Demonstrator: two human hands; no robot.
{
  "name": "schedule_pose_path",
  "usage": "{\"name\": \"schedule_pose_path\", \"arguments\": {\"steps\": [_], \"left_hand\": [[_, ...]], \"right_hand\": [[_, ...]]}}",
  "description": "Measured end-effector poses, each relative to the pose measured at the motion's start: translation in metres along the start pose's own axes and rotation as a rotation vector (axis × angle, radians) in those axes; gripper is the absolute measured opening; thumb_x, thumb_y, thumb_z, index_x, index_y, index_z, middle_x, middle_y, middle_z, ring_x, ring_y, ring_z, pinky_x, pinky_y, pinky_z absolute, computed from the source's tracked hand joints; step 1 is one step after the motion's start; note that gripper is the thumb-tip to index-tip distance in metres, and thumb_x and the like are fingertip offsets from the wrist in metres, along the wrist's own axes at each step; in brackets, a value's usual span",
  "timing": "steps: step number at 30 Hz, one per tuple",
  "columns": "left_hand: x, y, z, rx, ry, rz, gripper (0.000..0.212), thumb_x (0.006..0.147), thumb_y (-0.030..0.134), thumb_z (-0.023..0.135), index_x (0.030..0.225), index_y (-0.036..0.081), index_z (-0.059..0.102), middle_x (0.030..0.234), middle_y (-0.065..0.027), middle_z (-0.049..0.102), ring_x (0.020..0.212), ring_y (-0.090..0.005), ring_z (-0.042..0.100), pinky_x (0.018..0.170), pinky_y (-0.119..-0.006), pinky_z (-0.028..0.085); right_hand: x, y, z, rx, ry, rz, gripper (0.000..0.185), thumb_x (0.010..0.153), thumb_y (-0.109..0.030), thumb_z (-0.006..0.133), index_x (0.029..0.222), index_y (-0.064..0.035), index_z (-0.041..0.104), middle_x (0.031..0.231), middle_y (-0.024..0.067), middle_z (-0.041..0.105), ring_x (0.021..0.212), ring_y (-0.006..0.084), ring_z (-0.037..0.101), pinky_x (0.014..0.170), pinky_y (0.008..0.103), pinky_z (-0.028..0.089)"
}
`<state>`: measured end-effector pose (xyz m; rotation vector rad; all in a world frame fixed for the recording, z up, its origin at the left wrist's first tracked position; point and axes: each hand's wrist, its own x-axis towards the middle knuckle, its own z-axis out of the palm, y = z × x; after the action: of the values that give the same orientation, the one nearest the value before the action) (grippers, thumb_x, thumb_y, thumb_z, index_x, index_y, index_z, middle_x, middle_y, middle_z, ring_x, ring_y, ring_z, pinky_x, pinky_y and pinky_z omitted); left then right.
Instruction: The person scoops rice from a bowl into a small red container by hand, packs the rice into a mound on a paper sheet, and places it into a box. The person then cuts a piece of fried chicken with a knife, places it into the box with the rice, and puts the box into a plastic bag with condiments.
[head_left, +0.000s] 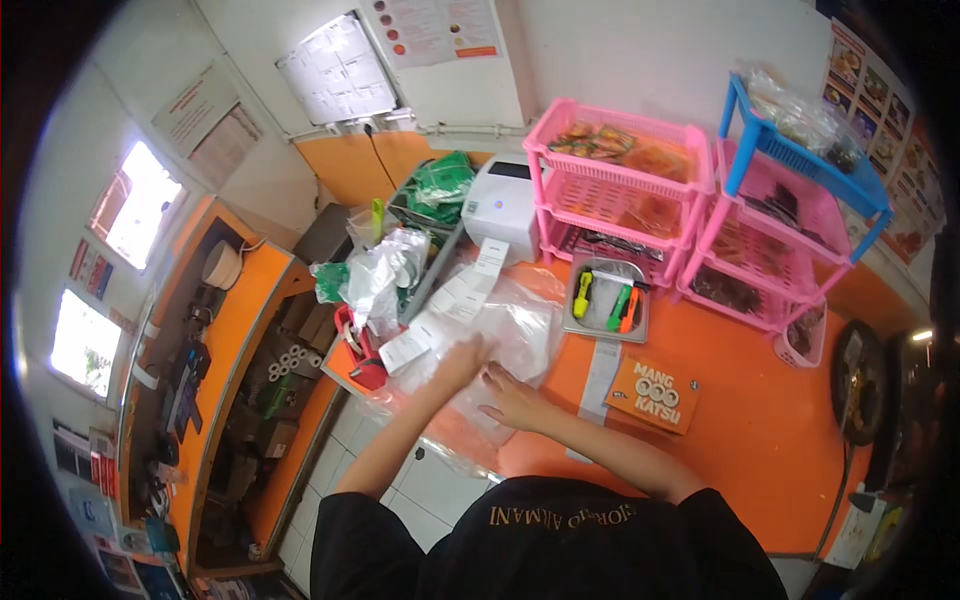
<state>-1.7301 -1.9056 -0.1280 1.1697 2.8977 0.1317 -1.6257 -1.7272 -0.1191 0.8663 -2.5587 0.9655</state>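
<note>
My left hand (465, 361) is over the clear plastic bags (517, 330) near the front left of the orange table. Blur hides whether its fingers grip the film. Just to its right, my right hand (516, 401) rests over the same plastic, thumb and fingers apart, with nothing visible in it. The two hands almost meet. A curling strip of printed labels (459, 296) runs from a white label printer (501, 199) down to the bags beside my left hand.
A red tape dispenser (364, 360) stands at the table's left edge. Behind lie green packets (442, 180) in a grey bin. To the right are a metal tray (606, 300) with highlighters, an orange printed box (654, 394), a paper strip (602, 375), and pink basket racks (619, 169).
</note>
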Motion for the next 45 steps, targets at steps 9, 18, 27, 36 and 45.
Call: {"name": "schedule_pose_path", "arguments": {"steps": [9, 18, 27, 36, 45], "left_hand": [[-0.064, 0.151, -0.125, -0.371, -0.497, -0.142, 0.046, 0.081, 0.031, 0.063, 0.112, 0.009, 0.040, 0.076, -0.0217, 0.061, 0.077, -0.0412, 0.060, 0.070, -0.052, 0.044], [-0.093, 0.136, -0.329, -0.515, 0.881, -0.362, 0.020, 0.079, 0.005, 0.052, 0.092, -0.002, 0.065, 0.078, -0.0055, 0.067, 0.066, -0.0145, 0.060, 0.061, -0.026, 0.046], [-0.121, 0.096, -0.339, -1.048, 1.100, -0.455, 0.042, 0.097, 0.035, 0.038, 0.108, 0.003, 0.061, 0.076, -0.0031, 0.063, 0.061, -0.0105, 0.055, 0.058, -0.024, 0.046], [-0.153, 0.093, -0.229, -1.089, 1.208, -0.627, 0.044, 0.097, 0.039, 0.037, 0.112, 0.004, 0.060, 0.074, -0.0027, 0.063, 0.061, -0.0094, 0.054, 0.058, -0.023, 0.046], [-0.249, 0.069, -0.140, 0.252, 0.647, -0.950, 0.041, 0.092, 0.025, 0.050, 0.130, 0.008, 0.045, 0.111, -0.0150, 0.054, 0.101, -0.0180, 0.050, 0.075, -0.034, 0.047]], "right_hand": [[0.080, 0.034, -0.008, -0.319, -0.618, 0.509, 0.044, 0.081, -0.028, 0.060, 0.116, -0.0015, 0.053, 0.130, 0.0174, 0.044, 0.126, 0.0331, 0.036, 0.107, 0.0466, 0.025], [0.078, 0.025, -0.006, 0.005, -0.507, 0.473, 0.038, 0.082, -0.024, 0.061, 0.112, -0.0021, 0.056, 0.134, 0.0150, 0.042, 0.128, 0.0285, 0.035, 0.107, 0.0435, 0.026], [-0.020, -0.084, -0.115, 2.105, -0.329, 0.084, 0.031, 0.083, -0.019, 0.062, 0.109, -0.0027, 0.058, 0.137, 0.0125, 0.041, 0.129, 0.0239, 0.035, 0.108, 0.0405, 0.026], [-0.010, -0.075, -0.103, 1.956, -0.137, 0.730, 0.036, 0.087, -0.012, 0.057, 0.119, 0.0034, 0.052, 0.115, 0.0111, 0.059, 0.105, 0.0187, 0.058, 0.087, 0.0287, 0.046], [-0.028, -0.101, -0.088, 1.670, -0.514, 0.765, 0.030, 0.083, -0.006, 0.065, 0.110, 0.0024, 0.057, 0.104, 0.0090, 0.063, 0.088, 0.0156, 0.062, 0.074, 0.0271, 0.051]]}}
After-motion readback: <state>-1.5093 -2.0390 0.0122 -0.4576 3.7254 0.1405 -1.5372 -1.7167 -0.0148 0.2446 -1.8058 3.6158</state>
